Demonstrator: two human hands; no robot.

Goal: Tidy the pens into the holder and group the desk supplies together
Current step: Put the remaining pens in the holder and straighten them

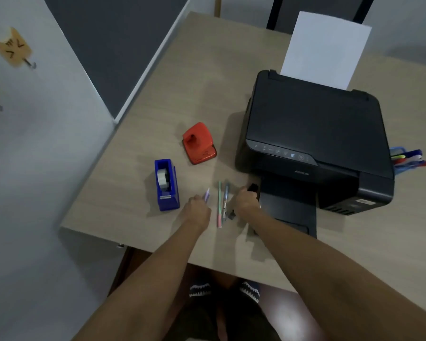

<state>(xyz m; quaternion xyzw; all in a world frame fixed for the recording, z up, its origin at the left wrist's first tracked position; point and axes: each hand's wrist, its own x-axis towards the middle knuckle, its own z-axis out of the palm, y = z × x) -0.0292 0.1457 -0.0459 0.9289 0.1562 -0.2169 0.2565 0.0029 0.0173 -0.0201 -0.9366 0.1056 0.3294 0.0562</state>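
On the far right, behind the black printer (312,143), your blue pen holder (397,156) peeks out with several pens (412,158) already leaning in it, well apart from both hands.

Going left to right across the tan counter (158,94): a blue tape dispenser (166,184) stands nearest the left edge, and a red hole punch (199,143) sits just beyond it, farther from you. Your left hand (198,209) is curled closed around a purple pen (207,194), whose tip sticks out past the fingers. Just beside it lie two loose pens side by side, a green-and-pink pen (219,205) and a blue pen (225,200). Your right hand (246,200) is closed on a dark object (252,187) against the printer's front tray; what it is you cannot tell from here, and a dark marker (231,214) pokes out under the wrist.

White paper (326,49) stands in the printer's rear feed. A pale wall with a cat-shaped hook (14,48) runs along the left. Open counter lies behind the hole punch and along the near edge on the right.
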